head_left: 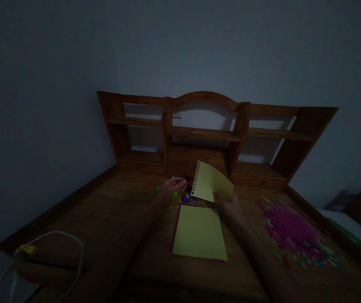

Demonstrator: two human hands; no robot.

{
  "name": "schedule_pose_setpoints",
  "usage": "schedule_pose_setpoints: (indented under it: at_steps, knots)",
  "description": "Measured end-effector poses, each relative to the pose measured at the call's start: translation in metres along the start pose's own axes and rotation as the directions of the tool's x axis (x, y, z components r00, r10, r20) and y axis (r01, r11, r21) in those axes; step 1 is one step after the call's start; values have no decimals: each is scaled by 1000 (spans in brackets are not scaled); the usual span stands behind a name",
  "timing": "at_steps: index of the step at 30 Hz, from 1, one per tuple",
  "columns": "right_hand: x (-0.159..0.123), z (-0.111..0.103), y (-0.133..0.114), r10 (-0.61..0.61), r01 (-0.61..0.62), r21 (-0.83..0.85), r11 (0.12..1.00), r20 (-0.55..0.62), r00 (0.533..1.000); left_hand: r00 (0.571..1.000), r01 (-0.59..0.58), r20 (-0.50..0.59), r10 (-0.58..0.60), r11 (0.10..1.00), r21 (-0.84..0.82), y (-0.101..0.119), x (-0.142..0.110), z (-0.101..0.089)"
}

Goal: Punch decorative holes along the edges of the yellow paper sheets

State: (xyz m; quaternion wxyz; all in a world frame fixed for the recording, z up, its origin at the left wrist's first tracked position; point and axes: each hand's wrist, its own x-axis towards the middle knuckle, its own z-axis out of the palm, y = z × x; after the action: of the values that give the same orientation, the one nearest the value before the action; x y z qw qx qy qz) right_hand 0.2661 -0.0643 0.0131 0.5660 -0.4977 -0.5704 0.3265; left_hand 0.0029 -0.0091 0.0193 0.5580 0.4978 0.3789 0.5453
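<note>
My right hand (230, 206) grips a yellow sheet of paper (213, 181) by its lower right part, its fingers partly behind the sheet. The sheet is raised and tilted, with a row of punched holes down its left edge. My left hand (173, 185) hovers left of the sheet, fingertips drawn together; whatever they hold, if anything, is too dark to make out. Below that hand are small green pieces (174, 195) and a purple piece with an eye (186, 198). Nearer me lies a stack of yellow paper (199, 232), with red and blue edges peeking out underneath.
A wooden shelf unit (204, 134) stands along the back of the wooden desk (130, 210). On the right is a pile of pink pieces (294, 227) with small multicoloured bits at its front. A white cable (81, 252) loops at the lower left, near a yellow object (29, 249).
</note>
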Motion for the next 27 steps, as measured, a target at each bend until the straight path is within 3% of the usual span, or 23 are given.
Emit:
schedule_pose_setpoints:
  at_steps: [4,11,19,27]
  knots:
    - [2,0,-1,59,-57,58,997,-42,997,1000,-13,19,12,1000,9,-1,-4,7]
    - [4,-5,-7,40,-12,152,988,-185,982,991,-102,92,95,992,77,-8,-10,17]
    - [3,-4,-11,-3,20,129,991,-135,991,989,-59,135,54,998,33,-16,-14,26]
    - [2,-2,-12,20,9,187,982,-153,988,970,-110,226,91,991,71,-14,-18,28]
